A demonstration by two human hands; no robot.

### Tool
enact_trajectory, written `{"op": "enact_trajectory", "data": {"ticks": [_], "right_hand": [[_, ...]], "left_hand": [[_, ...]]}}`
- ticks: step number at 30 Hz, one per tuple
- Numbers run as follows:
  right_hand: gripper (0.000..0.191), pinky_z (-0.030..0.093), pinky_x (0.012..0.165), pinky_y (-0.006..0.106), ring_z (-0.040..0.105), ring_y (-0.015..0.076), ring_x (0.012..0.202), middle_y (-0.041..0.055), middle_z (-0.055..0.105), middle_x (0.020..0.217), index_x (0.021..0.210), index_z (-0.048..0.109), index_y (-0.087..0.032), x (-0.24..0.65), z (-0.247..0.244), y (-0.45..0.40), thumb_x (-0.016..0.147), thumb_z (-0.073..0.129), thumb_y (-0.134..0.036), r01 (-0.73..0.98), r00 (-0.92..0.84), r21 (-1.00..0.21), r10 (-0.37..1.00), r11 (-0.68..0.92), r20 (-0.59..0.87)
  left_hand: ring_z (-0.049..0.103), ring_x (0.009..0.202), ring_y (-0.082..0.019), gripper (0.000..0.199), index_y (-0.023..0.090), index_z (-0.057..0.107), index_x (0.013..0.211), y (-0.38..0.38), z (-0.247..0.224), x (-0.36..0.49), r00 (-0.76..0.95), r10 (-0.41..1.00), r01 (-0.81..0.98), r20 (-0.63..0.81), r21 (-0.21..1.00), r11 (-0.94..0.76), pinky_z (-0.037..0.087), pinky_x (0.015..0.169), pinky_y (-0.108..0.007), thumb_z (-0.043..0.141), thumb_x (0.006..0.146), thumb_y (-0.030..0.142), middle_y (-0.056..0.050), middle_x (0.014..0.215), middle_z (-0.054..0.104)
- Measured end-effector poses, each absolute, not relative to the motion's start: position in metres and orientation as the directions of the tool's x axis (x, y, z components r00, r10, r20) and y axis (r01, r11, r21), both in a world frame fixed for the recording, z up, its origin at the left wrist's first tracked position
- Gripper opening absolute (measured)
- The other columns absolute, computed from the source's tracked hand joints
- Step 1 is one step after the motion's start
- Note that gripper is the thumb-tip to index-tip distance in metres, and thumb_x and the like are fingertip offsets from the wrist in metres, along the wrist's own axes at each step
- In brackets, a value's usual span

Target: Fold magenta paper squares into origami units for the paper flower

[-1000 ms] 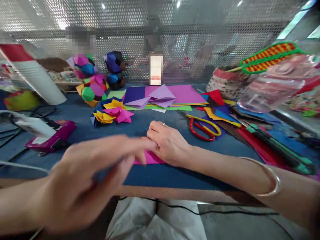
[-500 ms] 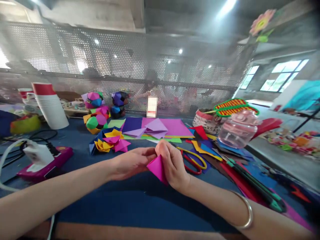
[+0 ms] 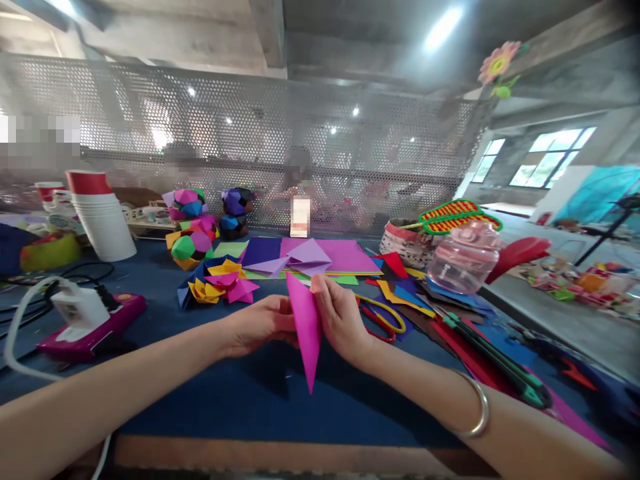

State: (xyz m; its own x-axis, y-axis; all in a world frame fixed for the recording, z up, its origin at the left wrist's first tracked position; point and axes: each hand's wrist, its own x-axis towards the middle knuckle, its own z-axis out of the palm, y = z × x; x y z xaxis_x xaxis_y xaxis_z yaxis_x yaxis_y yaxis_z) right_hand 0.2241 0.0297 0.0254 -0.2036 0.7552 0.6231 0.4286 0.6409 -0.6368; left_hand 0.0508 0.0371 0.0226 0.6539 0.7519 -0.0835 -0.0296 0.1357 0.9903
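Observation:
A folded magenta paper (image 3: 307, 327) hangs upright between my two hands, its long point aimed down toward the blue table. My left hand (image 3: 263, 325) pinches it from the left, with the fingertips hidden behind the sheet. On the other side, my right hand (image 3: 343, 320) grips its upper right edge between thumb and curled fingers. Beyond my hands lie a folded lilac paper (image 3: 310, 255) and a stack of purple sheets (image 3: 353, 257). Folded yellow and pink paper pieces (image 3: 225, 281) sit to the left of them.
Scissors (image 3: 383, 320) and a green-black cutter (image 3: 500, 360) lie to the right among paper scraps. A clear bottle (image 3: 465, 263) and basket (image 3: 405, 243) stand behind. At left are a power strip (image 3: 95, 337), stacked cups (image 3: 103, 220) and paper balls (image 3: 190, 247).
The magenta paper has turned from lying tucked at my right palm to standing tall between both hands, its point now downward. The head view has shifted slightly.

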Motion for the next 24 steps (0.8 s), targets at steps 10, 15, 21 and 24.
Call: {"op": "enact_trajectory", "data": {"ticks": [10, 15, 21, 24], "right_hand": [[0.039, 0.019, 0.058, 0.030, 0.036, 0.0143, 0.056, -0.0027, 0.043, 0.058, 0.062, 0.041, -0.021, 0.239, 0.023, 0.055, 0.096, 0.054, -0.037, 0.653, -0.247, -0.574, 0.855, 0.494, 0.455], [0.039, 0.026, 0.060, 0.029, 0.042, 0.0141, 0.058, -0.0031, 0.046, 0.060, 0.065, 0.048, -0.021, 0.232, 0.022, 0.043, 0.098, 0.052, -0.041, 0.572, -0.317, -0.636, 0.855, 0.518, 0.410], [0.034, 0.040, 0.053, 0.026, 0.053, 0.0148, 0.056, -0.0059, 0.051, 0.061, 0.102, 0.051, -0.022, 0.225, 0.022, 0.040, 0.097, 0.051, -0.055, 0.329, -0.382, -0.842, 0.876, 0.427, 0.295], [0.033, 0.048, 0.060, 0.027, 0.062, 0.0161, 0.068, -0.0001, 0.061, 0.076, 0.105, 0.051, -0.022, 0.223, 0.018, 0.041, 0.100, 0.045, -0.054, 0.219, -0.430, -0.890, 0.859, 0.400, 0.280]], "left_hand": [[0.069, 0.101, -0.028, 0.044, 0.018, 0.065, 0.116, 0.043, 0.056, 0.020, 0.743, 0.648, 0.068, -0.170, 0.981, 0.180, 0.057, 0.074, -0.034, 0.077, 0.076, 0.033, -0.009, 0.106, 0.070], [0.058, 0.056, -0.008, 0.019, 0.012, 0.064, 0.088, 0.063, 0.036, 0.020, 0.607, 0.777, 0.184, -0.166, 0.981, 0.065, 0.043, 0.047, -0.018, 0.070, 0.092, 0.029, 0.003, 0.070, 0.061], [0.060, 0.065, -0.010, 0.015, 0.012, 0.063, 0.097, 0.083, 0.016, 0.011, 0.395, 0.919, 0.197, -0.011, 0.978, -0.073, 0.053, 0.058, -0.023, 0.064, 0.097, 0.028, 0.000, 0.085, 0.063], [0.063, 0.071, -0.012, 0.018, 0.013, 0.063, 0.103, 0.087, 0.011, 0.007, 0.342, 0.940, 0.189, -0.007, 0.980, -0.062, 0.055, 0.062, -0.026, 0.063, 0.098, 0.030, -0.002, 0.092, 0.065]]}}
